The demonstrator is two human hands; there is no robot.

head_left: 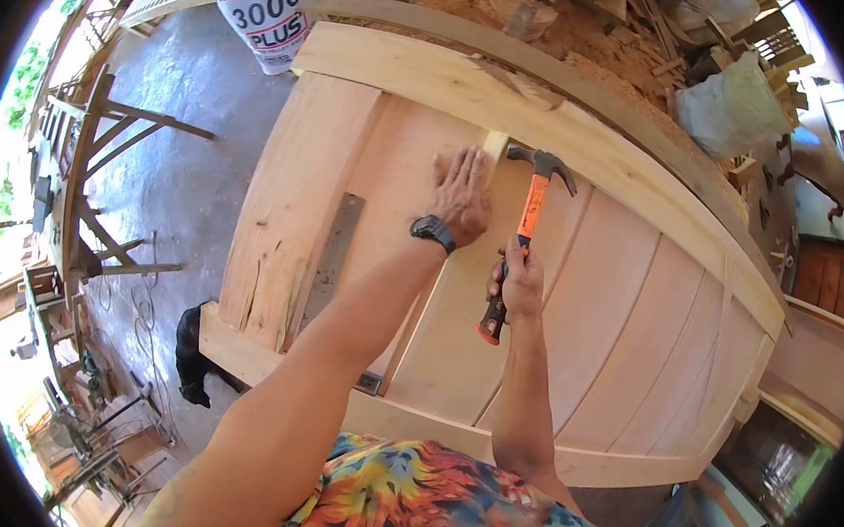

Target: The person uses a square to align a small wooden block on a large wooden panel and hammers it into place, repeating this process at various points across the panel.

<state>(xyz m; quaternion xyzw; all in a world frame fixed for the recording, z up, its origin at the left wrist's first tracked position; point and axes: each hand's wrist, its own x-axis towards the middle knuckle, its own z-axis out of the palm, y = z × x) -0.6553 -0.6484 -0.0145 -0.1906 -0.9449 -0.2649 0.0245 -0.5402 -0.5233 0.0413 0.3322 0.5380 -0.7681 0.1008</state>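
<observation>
A wooden door panel (424,138) of pale boards set in a frame lies flat in front of me. My left hand (462,198), with a dark watch at the wrist, rests on it with fingers stretched out, beside a pale wooden strip (497,146) near the far rail. In my right hand (520,286) is a claw hammer (533,210) with an orange and black handle. Its head points away from me, over the boards near the far rail. A flat metal square (342,244) lies on the left part of the panel, partly hidden by my left arm.
A white printed sack (265,22) stands beyond the panel's far left corner. Wooden trestles (97,167) stand on the grey floor to the left. A black shape (192,355) sits by the left edge. Sawdust, offcuts and a pale sack (736,109) lie at the far right.
</observation>
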